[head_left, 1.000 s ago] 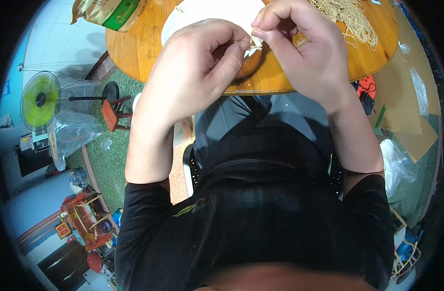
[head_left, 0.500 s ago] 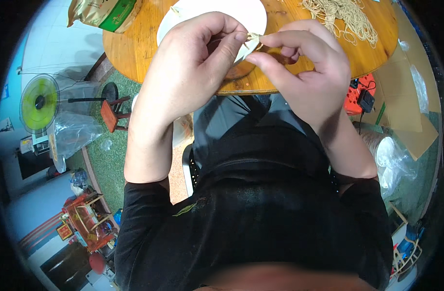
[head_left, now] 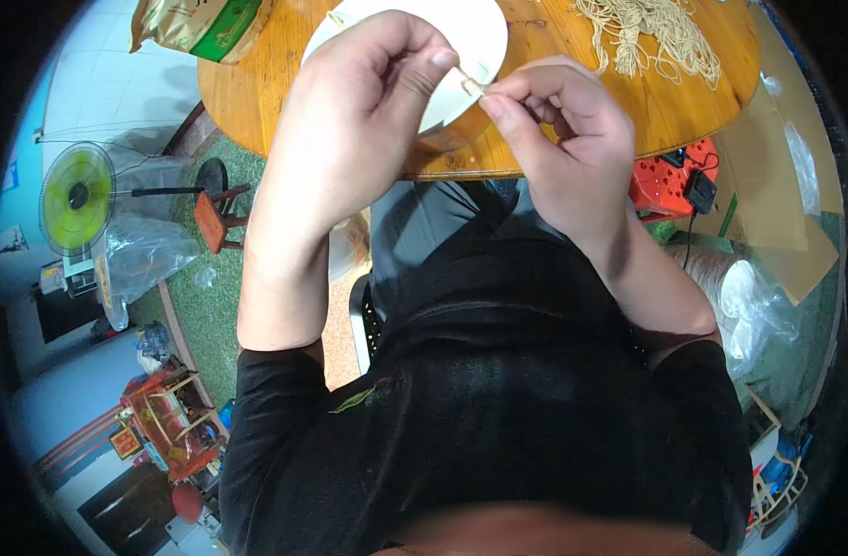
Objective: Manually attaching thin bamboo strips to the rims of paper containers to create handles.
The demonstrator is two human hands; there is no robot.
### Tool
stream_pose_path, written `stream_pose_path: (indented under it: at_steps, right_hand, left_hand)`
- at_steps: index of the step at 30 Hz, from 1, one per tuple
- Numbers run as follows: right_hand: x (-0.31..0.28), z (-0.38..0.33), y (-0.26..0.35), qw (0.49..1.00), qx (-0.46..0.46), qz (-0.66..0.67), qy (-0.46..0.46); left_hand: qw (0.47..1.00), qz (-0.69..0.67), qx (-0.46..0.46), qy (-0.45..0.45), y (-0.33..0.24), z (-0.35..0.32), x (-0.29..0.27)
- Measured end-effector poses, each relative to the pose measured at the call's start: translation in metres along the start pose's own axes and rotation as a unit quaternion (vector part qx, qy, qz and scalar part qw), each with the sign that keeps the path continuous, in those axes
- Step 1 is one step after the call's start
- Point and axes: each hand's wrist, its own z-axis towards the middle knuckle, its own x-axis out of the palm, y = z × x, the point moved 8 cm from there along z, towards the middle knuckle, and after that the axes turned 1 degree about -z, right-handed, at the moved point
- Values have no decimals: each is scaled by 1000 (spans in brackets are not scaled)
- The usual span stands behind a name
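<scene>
Above the near edge of the white round plate (head_left: 475,32), a short length of beige string (head_left: 472,86), looking looped or knotted, spans my two hands. My left hand (head_left: 364,116) is closed, pinching one end between thumb and forefinger. My right hand (head_left: 572,130) is also closed, with thumb and forefinger gripping the other end at a small bunched part. The exact form of the knot is too small to make out. A tangled pile of similar string (head_left: 660,37) lies on the table beyond my right hand.
The wooden table (head_left: 720,102) ends just in front of my lap. A tan and green package (head_left: 206,28) sits at its far left. Right of the table are a red stool (head_left: 651,190) with a black adapter (head_left: 700,191) and cardboard (head_left: 766,176). A fan (head_left: 76,195) stands left.
My right hand has moved slightly left and down, and its fingers have closed in. The string between my hands now shows as a short stretched piece.
</scene>
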Motion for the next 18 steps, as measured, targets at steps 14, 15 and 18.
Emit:
stream_pose_path:
  at_steps: [14, 15, 18]
  right_hand:
    - [2, -11, 10, 984, -98, -139, 45]
    - [1, -12, 8, 984, -98, -139, 45]
    - [-2, -17, 15, 973, -169, -157, 28]
  left_hand:
    - [988, -143, -48, -38, 19, -1, -3]
    - [988, -141, -58, -29, 21, -1, -2]
    - [995, 72, -48, -57, 2, 1, -1]
